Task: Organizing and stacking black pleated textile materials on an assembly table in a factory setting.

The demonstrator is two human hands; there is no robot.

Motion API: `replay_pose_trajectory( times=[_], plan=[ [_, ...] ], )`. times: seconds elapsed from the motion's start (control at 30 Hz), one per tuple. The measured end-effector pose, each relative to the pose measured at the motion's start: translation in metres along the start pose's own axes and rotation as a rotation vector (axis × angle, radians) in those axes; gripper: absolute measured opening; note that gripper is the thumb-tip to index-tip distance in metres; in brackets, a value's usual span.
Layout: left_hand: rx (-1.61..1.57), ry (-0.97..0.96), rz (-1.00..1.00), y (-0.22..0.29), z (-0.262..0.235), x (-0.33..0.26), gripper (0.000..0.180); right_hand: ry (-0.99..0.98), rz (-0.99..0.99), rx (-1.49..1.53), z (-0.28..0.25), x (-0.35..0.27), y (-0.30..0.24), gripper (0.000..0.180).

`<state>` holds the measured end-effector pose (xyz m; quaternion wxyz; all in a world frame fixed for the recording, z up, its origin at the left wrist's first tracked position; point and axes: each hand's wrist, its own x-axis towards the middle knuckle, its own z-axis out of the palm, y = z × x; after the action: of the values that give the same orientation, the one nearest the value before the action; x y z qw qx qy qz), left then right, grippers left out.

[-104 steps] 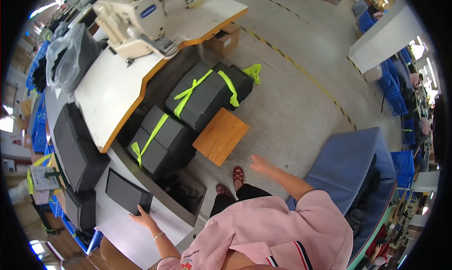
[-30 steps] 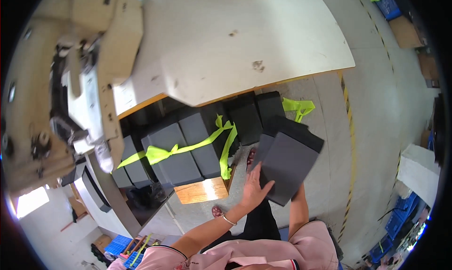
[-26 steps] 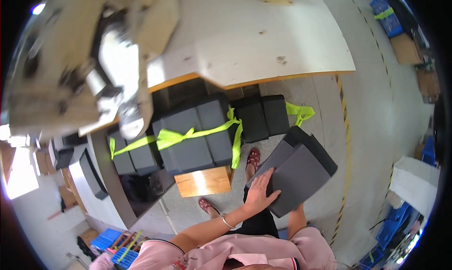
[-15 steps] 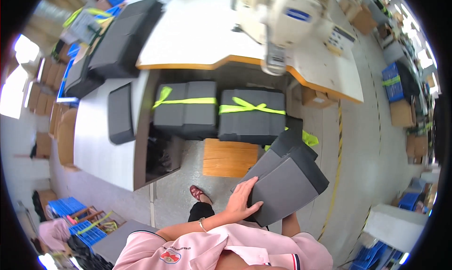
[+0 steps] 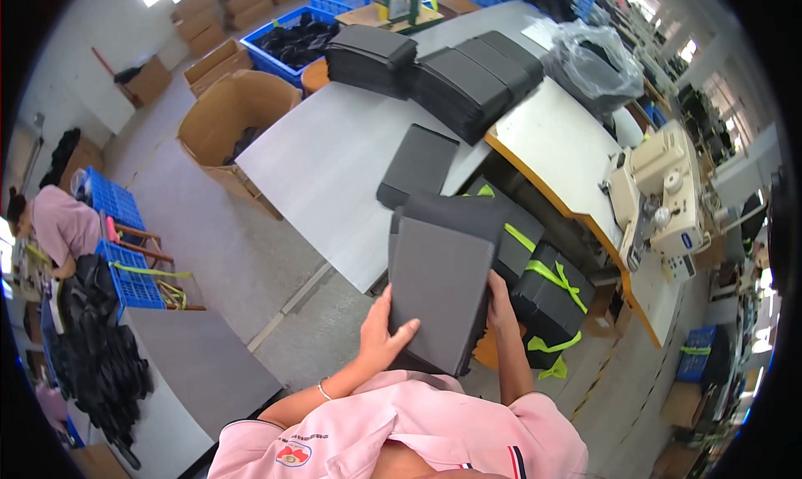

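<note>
Between my two hands, in front of my body, is a stack of dark grey panels (image 5: pixel 443 283) with black flaps at its far end. My left hand (image 5: pixel 384 333) grips the stack's left edge, with the thumb on top. On the opposite side my right hand (image 5: pixel 499 304) is closed on the right edge, its fingers partly hidden underneath. Just beyond the stack a small pile of similar grey panels (image 5: pixel 420 163) lies on the white table (image 5: pixel 326 162). Grey bundles tied with neon yellow ribbon (image 5: pixel 551 285) sit low to the right.
Larger grey piles (image 5: pixel 476 82) line the table's far side. A sewing machine (image 5: pixel 664 195) stands on the worktable at right. An open cardboard box (image 5: pixel 238 128) and a blue crate (image 5: pixel 292 45) are at left. Another person (image 5: pixel 63 220) is at the far left beside black pieces.
My view and body have turned left toward the white table. The panel stack has swung from the right to the centre, more upright in view, and my right hand now shows on its edge.
</note>
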<state>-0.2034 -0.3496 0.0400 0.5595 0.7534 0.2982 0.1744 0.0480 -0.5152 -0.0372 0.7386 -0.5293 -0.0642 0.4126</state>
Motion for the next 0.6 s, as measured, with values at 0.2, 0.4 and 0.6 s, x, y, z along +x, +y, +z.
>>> replay_pose_trajectory(
  times=[0.2, 0.4, 0.6],
  plan=[
    [-0.203, 0.083, -0.053, -0.014, -0.056, 0.080, 0.079, -0.089, 0.032, -0.081, 0.076, 0.092, -0.029, 0.041],
    [0.061, 0.150, 0.032, 0.035, -0.097, 0.182, 0.074, -0.026, 0.093, 0.082, 0.131, 0.162, -0.038, 0.053],
    [0.220, 0.073, 0.151, 0.054, -0.104, 0.286, 0.076, 0.060, 0.048, 0.239, 0.144, 0.220, -0.048, 0.067]
  ],
)
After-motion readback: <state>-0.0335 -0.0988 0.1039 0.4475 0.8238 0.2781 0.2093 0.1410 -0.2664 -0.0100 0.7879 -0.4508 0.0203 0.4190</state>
